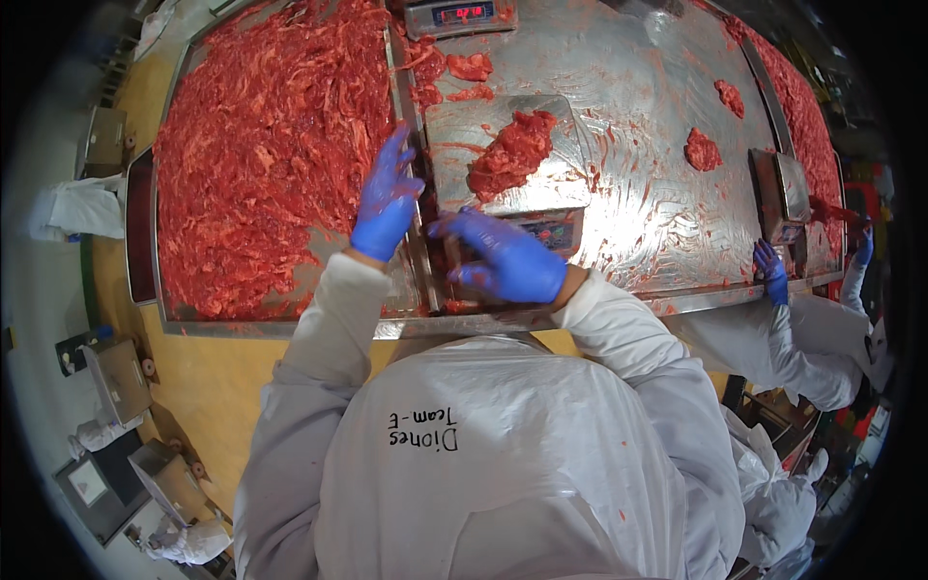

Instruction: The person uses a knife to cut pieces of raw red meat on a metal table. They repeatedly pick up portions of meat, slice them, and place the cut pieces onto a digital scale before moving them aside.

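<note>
Head view.

Item: one piece of red meat (512,155), lying on the plate of a scale (452,118) on the metal table (657,72). Long axis slanting, lower end toward me and to my left, upper end away and to the right.

Item: my right hand (507,259), blue-gloved, blurred, fingers parted and pointing left, nothing visible in its grasp. It lies over the near edge of the scale, partly covering the control panel (561,232). The meat lies directly beyond it, apart; this is the nearer hand, closest to the lower end.

Item: my left hand (389,201), blue-gloved, fingers extended away from me, released, no piece seen in it. It is above the right rim of the tray (242,330) with the meat heap (271,145); from here the scale piece lies rightward and slightly farther off. Contact with the rim: cannot tell.
</note>
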A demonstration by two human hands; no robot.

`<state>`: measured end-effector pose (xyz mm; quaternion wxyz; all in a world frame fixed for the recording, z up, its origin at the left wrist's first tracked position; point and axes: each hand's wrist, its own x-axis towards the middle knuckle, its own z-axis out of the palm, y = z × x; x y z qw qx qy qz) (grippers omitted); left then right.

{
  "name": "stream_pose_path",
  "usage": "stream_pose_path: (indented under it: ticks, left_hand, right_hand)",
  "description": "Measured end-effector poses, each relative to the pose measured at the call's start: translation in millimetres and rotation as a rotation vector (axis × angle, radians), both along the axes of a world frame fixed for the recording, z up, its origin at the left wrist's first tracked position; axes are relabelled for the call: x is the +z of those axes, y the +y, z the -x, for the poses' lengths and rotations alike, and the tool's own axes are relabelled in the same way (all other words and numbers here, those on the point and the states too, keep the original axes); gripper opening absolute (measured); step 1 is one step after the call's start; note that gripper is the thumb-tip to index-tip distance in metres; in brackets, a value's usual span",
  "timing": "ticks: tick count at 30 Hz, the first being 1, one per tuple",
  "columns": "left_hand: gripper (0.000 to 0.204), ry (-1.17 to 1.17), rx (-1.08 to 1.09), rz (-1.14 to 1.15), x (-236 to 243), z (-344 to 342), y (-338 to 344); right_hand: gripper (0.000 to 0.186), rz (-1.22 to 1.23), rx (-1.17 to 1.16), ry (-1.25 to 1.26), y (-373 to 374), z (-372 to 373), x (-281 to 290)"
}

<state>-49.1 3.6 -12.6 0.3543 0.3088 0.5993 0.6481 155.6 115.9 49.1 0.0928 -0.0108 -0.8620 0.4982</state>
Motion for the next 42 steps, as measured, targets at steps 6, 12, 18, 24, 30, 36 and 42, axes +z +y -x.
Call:
stream_pose_path:
  ticks: [6,12,18,24,30,36,42]
  left_hand:
    - [0.065,-0.11,-0.017,0.151,-10,-2,-39]
    - [0.06,-0.162,0.071,0.199,-35,14,-52]
    - [0.047,0.362,0.131,0.353,-46,77,6]
    - [0.043,0.953,0.128,0.342,-52,230,172]
    - [0.062,0.927,-0.097,0.855,-74,346,250]
    - [0.072,0.917,-0.561,1.003,-79,348,227]
    - [0.081,0.924,-0.754,1.063,-49,275,144]
  right_hand:
    - [0.049,0.098,-0.372,-0.169,141,39,-60]
    - [0.045,0.081,-0.842,-0.323,297,-89,-164]
    - [0.026,0.965,-1.017,-0.17,129,-126,-142]
    - [0.028,1.016,-1.105,-0.227,121,-123,-141]
    - [0.026,0.921,-1.138,-0.245,121,-119,-138]
    - [0.024,0.845,-1.194,-0.279,118,-123,-142]
    - [0.023,0.869,-1.216,-0.219,120,-116,-146]
